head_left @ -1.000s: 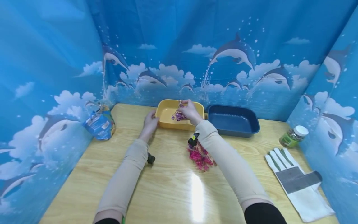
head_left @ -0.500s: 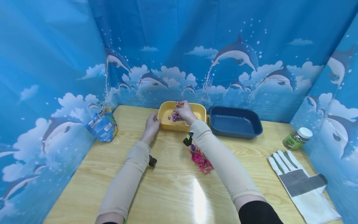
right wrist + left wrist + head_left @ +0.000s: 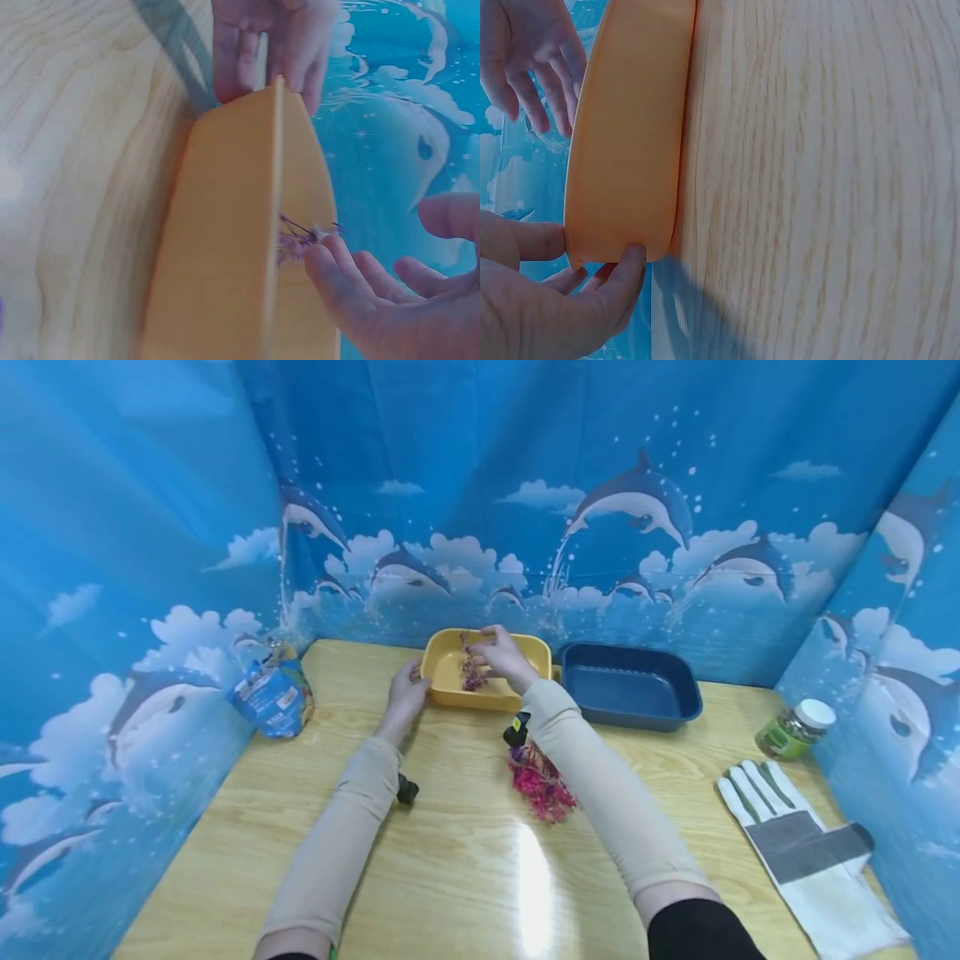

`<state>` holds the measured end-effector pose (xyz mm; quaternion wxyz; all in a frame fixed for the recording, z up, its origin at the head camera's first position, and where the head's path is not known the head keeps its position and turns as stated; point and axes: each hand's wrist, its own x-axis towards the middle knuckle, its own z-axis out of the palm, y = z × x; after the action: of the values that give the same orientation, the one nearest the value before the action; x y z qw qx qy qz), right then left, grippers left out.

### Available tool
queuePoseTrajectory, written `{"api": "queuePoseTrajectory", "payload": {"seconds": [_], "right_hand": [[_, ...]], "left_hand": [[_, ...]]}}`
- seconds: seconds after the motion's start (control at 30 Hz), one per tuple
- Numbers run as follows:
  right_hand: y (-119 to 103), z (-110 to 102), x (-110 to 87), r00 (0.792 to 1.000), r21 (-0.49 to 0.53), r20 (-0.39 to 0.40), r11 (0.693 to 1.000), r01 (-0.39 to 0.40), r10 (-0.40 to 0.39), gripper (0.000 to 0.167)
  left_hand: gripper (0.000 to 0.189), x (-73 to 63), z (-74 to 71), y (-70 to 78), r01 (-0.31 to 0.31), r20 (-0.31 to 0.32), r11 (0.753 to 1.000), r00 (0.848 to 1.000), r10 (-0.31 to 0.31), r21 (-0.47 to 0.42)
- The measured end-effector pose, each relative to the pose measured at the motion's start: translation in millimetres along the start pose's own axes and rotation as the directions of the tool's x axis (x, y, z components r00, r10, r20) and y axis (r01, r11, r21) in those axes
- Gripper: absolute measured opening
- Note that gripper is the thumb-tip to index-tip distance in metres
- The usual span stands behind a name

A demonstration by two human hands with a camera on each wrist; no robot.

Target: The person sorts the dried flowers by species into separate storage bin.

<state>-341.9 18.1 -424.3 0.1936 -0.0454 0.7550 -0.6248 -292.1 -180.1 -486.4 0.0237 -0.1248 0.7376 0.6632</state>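
Observation:
The left hand (image 3: 407, 695) holds the left end of the yellow tray (image 3: 634, 142), thumb at the rim and fingers against the outer wall. Over the tray, the right hand (image 3: 504, 658) has its fingers loosely extended and its thumb apart, as the right wrist view shows. Just beyond those fingertips, a small sprig of purple dried flowers (image 3: 472, 675) lies inside the tray. In the right wrist view, the sprig (image 3: 296, 241) is partly hidden by the tray wall; whether a fingertip still touches it I cannot tell.
A dark blue tray (image 3: 630, 685) stands right of the yellow one. Pink dried flowers (image 3: 543, 785) lie partly under the right forearm. At the right are a lidded jar (image 3: 795, 729) and a work glove (image 3: 810, 860); a blue bag (image 3: 273, 693) sits at the left.
The right hand has let go of the purple sprig, its fingers spreading; the sprig now rests in the tray. The left hand has kept its hold on the tray.

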Motion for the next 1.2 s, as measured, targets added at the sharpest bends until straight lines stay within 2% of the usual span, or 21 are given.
{"api": "queuePoseTrajectory", "payload": {"seconds": [0.2,0.4,0.6,0.83,0.93,1.2], "right_hand": [[-11,-18,-17.9,1.0,-0.043,0.005,0.999,0.016,-0.016,0.055],[-19,-40,-48.9,0.999,-0.132,0.036,0.99,0.042,-0.037,0.054],[-14,-57,-85.1,0.996,-0.24,0.07,0.968,0.072,-0.057,0.052],[-5,-69,-111.8,0.991,-0.297,0.112,0.949,0.103,-0.072,0.053],[3,-75,-118.3,0.987,-0.344,0.137,0.93,0.127,-0.084,0.052],[34,-81,-127.2,0.977,-0.518,0.184,0.835,0.188,-0.106,0.051]], "left_hand": [[0.058,0.6,-0.1,0.0,0.008,0.0,1.0,1.0,-0.008,-0.01],[0.059,0.6,1.2,0.7,0.016,0.003,1.0,1.0,-0.016,-0.027],[0.06,0.6,2.4,-0.7,0.02,0.011,0.999,1.0,-0.019,-0.027],[0.059,2.5,2.2,0.5,0.011,-0.005,1.0,1.0,-0.011,-0.018],[0.059,3.0,2.4,0.7,0.018,-0.005,1.0,1.0,-0.018,-0.01],[0.059,1.8,4.3,-0.9,0.008,-0.009,1.0,1.0,-0.008,-0.011]]}}
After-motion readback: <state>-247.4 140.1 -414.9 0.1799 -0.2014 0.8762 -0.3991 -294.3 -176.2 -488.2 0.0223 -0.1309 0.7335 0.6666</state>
